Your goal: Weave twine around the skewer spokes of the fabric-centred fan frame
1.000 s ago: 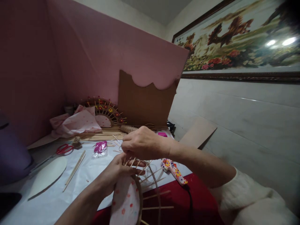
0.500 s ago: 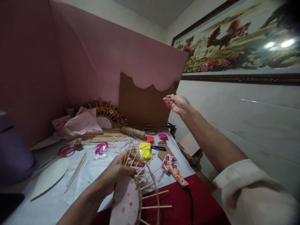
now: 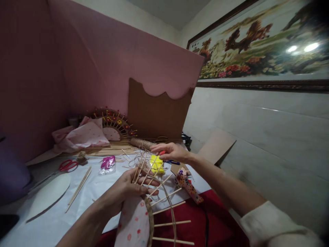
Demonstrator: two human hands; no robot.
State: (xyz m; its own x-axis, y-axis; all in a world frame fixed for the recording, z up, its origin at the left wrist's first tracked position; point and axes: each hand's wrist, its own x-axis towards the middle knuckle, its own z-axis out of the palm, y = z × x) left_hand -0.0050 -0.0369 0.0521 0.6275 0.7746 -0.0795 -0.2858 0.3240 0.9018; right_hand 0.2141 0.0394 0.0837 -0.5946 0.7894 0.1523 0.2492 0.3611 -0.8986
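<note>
My left hand point(image 3: 131, 188) grips a half-round fan-like frame point(image 3: 133, 223) by its upper edge. The frame has white cloth with red flowers, a twine-wrapped rim and thin wooden sticks radiating outward. A loop of twine point(image 3: 168, 195) runs across the sticks. My right hand point(image 3: 171, 152) is over the far part of the table, fingers drawn together; anything pinched in them is too small to make out. Close below it are a yellow clay packet point(image 3: 156, 164) and a red packet, partly covered. A flower-patterned glue gun point(image 3: 189, 187) lies right of the frame.
Red-handled scissors point(image 3: 68, 165), loose sticks point(image 3: 78, 188), a pale oval board point(image 3: 50, 195) and a magenta packet point(image 3: 108, 164) lie at left. Behind are a twine roll point(image 3: 141, 143), a decorated half-round piece point(image 3: 113, 123) and an upright brown cardboard point(image 3: 156, 116).
My right hand has come down and left from its raised place by the cardboard to above the packets. My left hand still holds the frame, nearly unmoved.
</note>
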